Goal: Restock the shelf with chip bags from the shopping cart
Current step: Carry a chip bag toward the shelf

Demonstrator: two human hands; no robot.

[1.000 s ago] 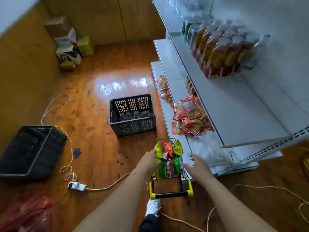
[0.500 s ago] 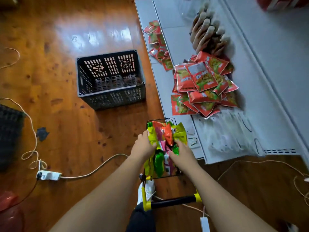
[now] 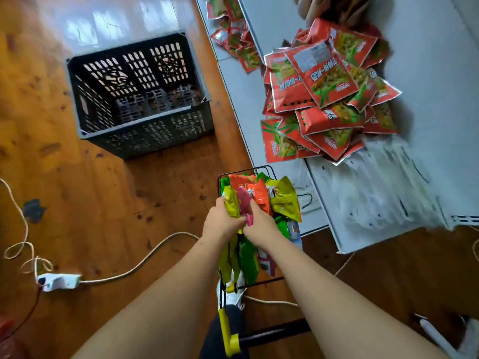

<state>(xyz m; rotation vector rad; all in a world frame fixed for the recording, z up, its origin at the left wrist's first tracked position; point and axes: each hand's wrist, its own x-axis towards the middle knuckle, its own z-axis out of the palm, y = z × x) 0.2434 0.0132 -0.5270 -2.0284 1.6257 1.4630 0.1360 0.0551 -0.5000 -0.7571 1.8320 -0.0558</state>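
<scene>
A small black wire shopping cart [image 3: 248, 169] with a yellow handle stands in front of me, packed with several yellow, green, orange and pink chip bags [image 3: 283, 198]. My left hand [image 3: 220, 222] is closed around a yellow-green bag at the cart's left side. My right hand [image 3: 261, 224] grips a pink bag [image 3: 243, 200] in the middle of the load. The two hands touch each other above the cart. The white shelf [image 3: 427, 81] runs along the right, level with the cart's far end.
A pile of red snack packets [image 3: 326, 94] lies on the shelf, with white plastic bags [image 3: 375, 193] beside it. A dark plastic crate [image 3: 140, 97] stands on the wooden floor at left. A power strip [image 3: 58, 281] and its cord trail across the floor.
My view has tilted down and closer to the cart. Both hands went from the cart's rim into the bags and have drawn together, closing on bags in the middle.
</scene>
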